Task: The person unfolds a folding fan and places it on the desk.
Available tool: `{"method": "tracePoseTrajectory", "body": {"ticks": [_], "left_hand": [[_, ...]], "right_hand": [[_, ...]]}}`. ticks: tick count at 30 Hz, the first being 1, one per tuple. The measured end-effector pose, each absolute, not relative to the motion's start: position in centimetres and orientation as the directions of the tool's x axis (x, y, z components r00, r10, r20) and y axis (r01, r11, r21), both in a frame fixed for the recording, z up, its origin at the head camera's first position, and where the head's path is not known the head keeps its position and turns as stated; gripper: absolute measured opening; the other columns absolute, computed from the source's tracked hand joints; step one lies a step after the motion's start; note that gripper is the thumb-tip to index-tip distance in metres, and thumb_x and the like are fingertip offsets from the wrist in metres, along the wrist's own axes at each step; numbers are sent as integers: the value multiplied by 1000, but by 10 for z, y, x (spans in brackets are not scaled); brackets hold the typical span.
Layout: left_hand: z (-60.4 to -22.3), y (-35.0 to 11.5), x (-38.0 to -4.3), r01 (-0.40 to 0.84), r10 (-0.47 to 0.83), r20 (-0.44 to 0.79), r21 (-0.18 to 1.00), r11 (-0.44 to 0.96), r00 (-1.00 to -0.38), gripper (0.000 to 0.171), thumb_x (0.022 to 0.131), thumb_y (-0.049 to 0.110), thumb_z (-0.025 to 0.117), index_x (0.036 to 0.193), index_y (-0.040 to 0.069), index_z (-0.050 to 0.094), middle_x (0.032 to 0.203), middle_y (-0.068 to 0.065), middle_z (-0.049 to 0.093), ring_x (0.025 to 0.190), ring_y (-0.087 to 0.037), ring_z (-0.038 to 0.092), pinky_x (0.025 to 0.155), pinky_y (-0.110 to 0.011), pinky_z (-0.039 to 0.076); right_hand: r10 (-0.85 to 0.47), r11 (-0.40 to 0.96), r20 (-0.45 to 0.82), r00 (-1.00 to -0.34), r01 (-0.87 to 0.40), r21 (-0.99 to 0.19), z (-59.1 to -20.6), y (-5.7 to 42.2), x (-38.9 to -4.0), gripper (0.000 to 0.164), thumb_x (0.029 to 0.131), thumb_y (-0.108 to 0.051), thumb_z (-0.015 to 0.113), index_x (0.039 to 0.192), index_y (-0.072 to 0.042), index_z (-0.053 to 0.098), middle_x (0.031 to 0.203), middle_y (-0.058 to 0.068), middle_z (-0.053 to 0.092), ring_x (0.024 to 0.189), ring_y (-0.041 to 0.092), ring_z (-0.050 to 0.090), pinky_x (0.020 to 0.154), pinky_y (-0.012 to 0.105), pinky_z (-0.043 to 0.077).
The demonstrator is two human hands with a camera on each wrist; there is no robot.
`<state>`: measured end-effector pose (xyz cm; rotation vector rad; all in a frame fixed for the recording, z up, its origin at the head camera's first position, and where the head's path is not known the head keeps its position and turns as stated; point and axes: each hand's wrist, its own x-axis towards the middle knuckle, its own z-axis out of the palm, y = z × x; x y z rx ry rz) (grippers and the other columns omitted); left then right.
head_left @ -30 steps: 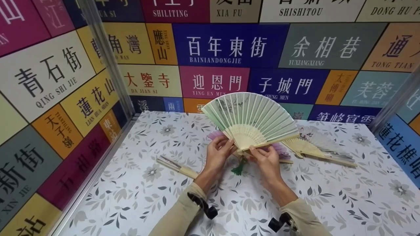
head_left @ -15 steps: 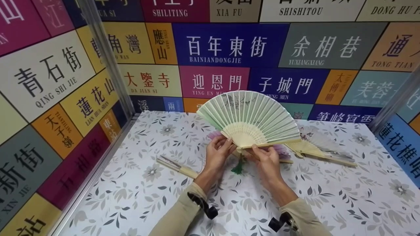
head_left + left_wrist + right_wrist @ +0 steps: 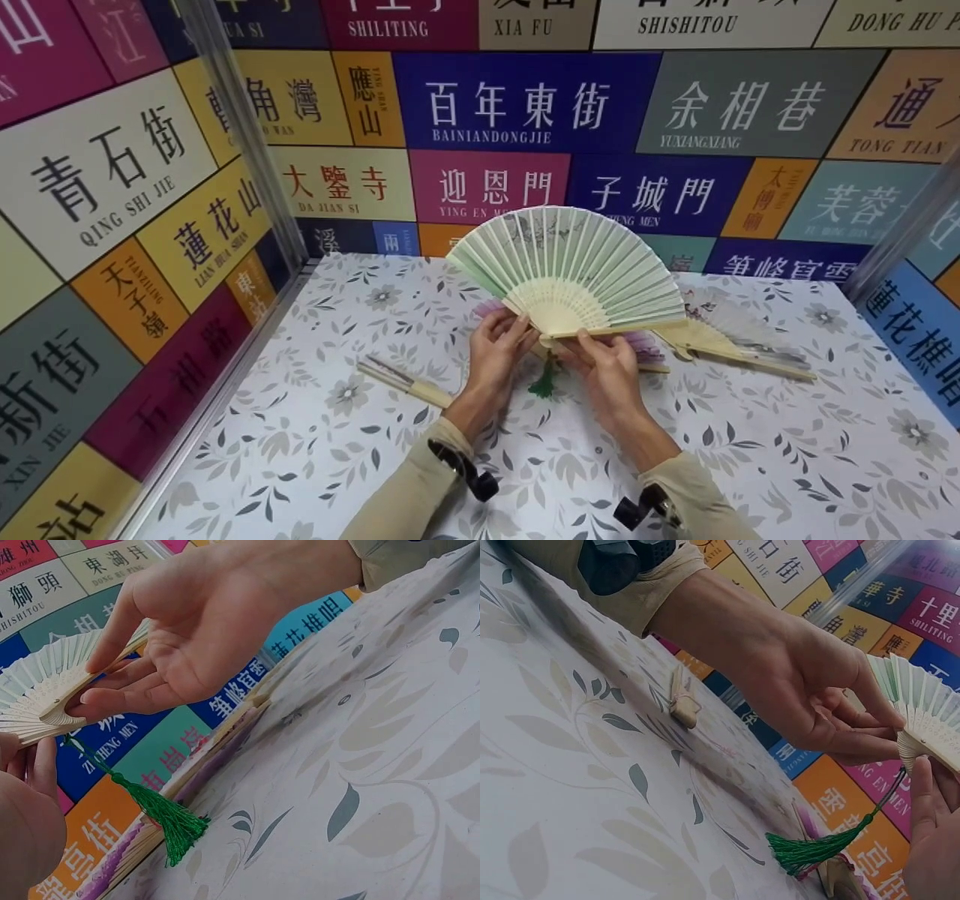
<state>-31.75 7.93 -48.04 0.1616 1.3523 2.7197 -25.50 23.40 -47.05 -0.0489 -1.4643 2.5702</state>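
A pale green folding fan (image 3: 570, 281), fanned out with a faint dark drawing on its leaf, is held up over the table. My left hand (image 3: 491, 360) pinches its left outer rib close to the pivot. Thumb and fingers of my right hand (image 3: 611, 371) grip the right outer rib, which lies nearly level. A green tassel (image 3: 169, 825) dangles from the pivot between both hands. Behind them, a purple fan (image 3: 649, 346) lies spread on the table, largely hidden by the green fan and the hands.
To the right lies a spread grey-white fan (image 3: 742, 330) with a floral print. A folded fan (image 3: 409, 382) rests left of my left forearm. The table (image 3: 300, 450) has a leaf-patterned cloth, and sign-covered panels (image 3: 525, 97) stand behind and beside it.
The green fan has spread slightly wider, its left edge shifting left and its right rib tilting closer to level. Both hands have stayed nearly in place.
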Motion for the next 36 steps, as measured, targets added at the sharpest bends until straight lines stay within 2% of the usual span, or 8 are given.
{"method": "tracePoseTrajectory", "body": {"ticks": [14,19,25,36], "left_hand": [[-481,78,-319,-43,119,39,788,-614,-992,35,95,14,71,125,0,59,110,-15,64,95,-23,71,92,-34,62],[-480,79,-319,-50,113,29,767,-639,-993,35,94,11,71,125,-1,58,112,-15,64,97,-24,70,96,-36,60],[-481,79,-320,-57,101,12,762,-645,-995,35,95,11,70,127,-1,58,115,-16,64,98,-23,70,103,-40,56],[-481,79,-318,-71,69,-33,740,-669,-997,33,98,8,66,127,-2,56,119,-17,63,102,-22,69,102,-35,57]], "right_hand": [[162,-515,35,-986,-114,-850,-469,235,-256,35,104,-17,56,131,-4,38,114,11,72,108,21,71,97,34,60],[156,-531,57,-986,-132,-837,-471,234,-257,33,105,-16,53,131,-2,38,114,13,73,112,24,70,97,34,60],[132,-525,65,-989,-125,-842,-471,234,-257,38,106,-18,51,138,-2,37,123,15,71,121,25,66,101,34,58],[112,-519,72,-991,-120,-847,-474,233,-256,43,106,-20,51,144,-3,37,134,18,65,128,27,62,105,36,56]]}}
